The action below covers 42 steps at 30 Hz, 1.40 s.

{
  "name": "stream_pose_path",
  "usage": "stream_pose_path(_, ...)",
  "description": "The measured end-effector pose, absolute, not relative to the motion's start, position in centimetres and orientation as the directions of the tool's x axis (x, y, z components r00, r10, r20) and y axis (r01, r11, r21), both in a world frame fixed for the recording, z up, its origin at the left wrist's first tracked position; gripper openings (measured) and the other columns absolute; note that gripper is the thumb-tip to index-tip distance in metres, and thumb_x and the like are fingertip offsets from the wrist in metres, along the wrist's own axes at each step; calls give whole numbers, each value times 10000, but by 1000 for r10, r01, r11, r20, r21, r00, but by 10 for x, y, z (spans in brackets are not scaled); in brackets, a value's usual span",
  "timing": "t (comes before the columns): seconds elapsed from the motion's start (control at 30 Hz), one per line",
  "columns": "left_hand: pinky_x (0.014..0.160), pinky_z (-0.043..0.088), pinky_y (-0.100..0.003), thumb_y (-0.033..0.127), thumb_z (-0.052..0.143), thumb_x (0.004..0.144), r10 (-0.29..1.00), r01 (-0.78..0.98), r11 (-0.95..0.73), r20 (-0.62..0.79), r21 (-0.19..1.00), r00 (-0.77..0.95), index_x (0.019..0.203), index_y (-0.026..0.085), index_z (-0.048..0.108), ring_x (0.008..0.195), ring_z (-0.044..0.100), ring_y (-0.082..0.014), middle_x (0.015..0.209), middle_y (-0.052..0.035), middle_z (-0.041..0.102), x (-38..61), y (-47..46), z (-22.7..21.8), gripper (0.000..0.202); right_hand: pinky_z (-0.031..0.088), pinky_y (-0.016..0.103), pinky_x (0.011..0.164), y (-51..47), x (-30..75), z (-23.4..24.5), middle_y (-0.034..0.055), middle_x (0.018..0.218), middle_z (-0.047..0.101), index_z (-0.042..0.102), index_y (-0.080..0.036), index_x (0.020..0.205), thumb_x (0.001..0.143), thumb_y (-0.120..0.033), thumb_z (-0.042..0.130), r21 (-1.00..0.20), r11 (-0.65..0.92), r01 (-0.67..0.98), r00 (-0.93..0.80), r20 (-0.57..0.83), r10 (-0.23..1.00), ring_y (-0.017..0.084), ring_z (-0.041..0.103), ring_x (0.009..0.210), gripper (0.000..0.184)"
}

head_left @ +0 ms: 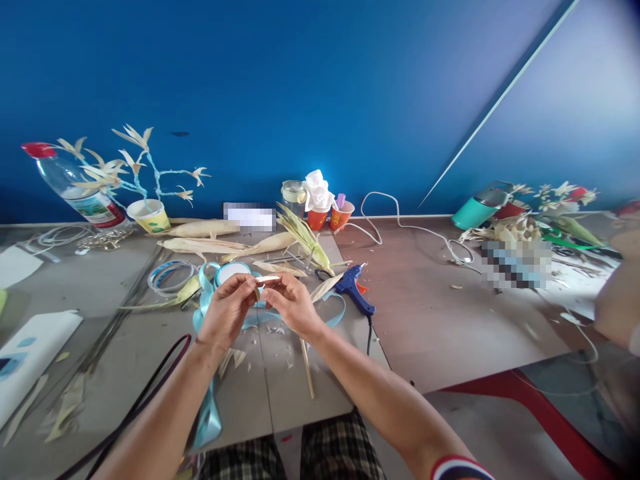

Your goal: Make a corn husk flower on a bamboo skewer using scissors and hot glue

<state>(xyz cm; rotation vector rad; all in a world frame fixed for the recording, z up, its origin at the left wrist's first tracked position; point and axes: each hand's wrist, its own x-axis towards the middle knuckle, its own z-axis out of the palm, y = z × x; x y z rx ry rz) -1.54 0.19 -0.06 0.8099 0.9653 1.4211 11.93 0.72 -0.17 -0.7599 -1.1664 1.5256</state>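
Above the near part of the table, my left hand [231, 301] and my right hand [291, 301] meet, fingertips pinched on a small pale strip of corn husk [269, 279]. Part of the strip is hidden by the fingers. Just behind the hands lies a roll of light blue ribbon [233, 271], and a loose length of blue ribbon [209, 417] hangs over the front edge. To the right of my right hand rests a blue glue gun [356, 288]. A thin stick [308, 373] lies below my right wrist.
Dried corn husks [210, 229] spread along the back. A paper cup [149, 217] holds husk flowers on blue stems, beside a tilted plastic bottle [85, 193]. Red cups [342, 217] stand against the wall. A white cable [430, 230] crosses the table; another person's arm [620, 287] is at right.
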Motion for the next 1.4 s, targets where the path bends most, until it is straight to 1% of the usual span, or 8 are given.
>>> stream_pose_path(0.2,525,356,-208,305,752,675,997,-301,26,-48,953,-65,695,158,669,559,465,-79,667,-1,610,-9,-3,1,170,382,246,552,14,124,0,-18,628,538,589,-184,688,731,-325,595,-968,99,-232,-86,122,989,102,461,544,148)
stream_pose_path(0.3,548,376,-209,316,728,708,998,-334,-12,-12,943,-68,733,166,694,579,480,-80,721,-11,632,-12,-2,1,156,378,244,572,21,132,0,-32,561,514,562,-179,608,678,-289,609,-960,-1,-279,-32,8,999,100,458,547,139)
stream_pose_path(0.47,570,414,-217,316,711,727,998,-386,-42,19,922,-64,720,171,705,600,514,-90,763,-18,644,-17,0,0,145,422,280,683,24,139,0,6,684,627,611,-163,640,604,-293,693,-869,-363,-337,-505,-159,849,129,559,666,158)
stream_pose_path(0.67,535,426,-230,318,711,720,1000,-381,-12,1,925,-30,724,170,694,577,531,-102,773,-31,664,-17,-2,2,149,363,246,626,18,134,0,-19,603,581,643,-154,631,604,-305,725,-961,-219,-172,-556,-88,826,98,496,607,174)
stream_pose_path(0.9,619,461,-251,311,711,712,980,-332,-149,95,931,-172,763,198,671,671,539,-97,1132,-37,630,-14,-5,4,131,369,244,594,19,134,1,-22,603,547,623,-162,633,661,-343,673,-977,-69,-202,-395,17,918,94,456,575,190)
stream_pose_path(1.03,577,423,-239,356,690,725,989,-47,-64,57,997,-135,862,183,671,612,505,-101,852,-27,641,-13,-4,3,222,403,249,630,20,136,3,7,683,578,625,-166,655,717,-300,615,-979,170,-111,-245,193,950,123,509,657,148)
stream_pose_path(1.17,503,365,-238,411,698,702,1000,119,3,-1,993,-14,875,155,662,528,452,-102,637,5,580,-9,-4,6,312,442,257,669,20,136,1,18,717,604,600,-174,642,735,-254,583,-971,237,-36,-164,239,957,136,556,684,124)
stream_pose_path(1.4,515,357,-231,394,689,729,985,-198,154,-133,968,113,982,165,578,494,419,-65,776,-34,663,-10,-4,4,359,474,266,619,20,134,-2,10,660,603,568,-179,698,744,-306,581,-987,109,-117,-154,126,980,145,588,625,136)
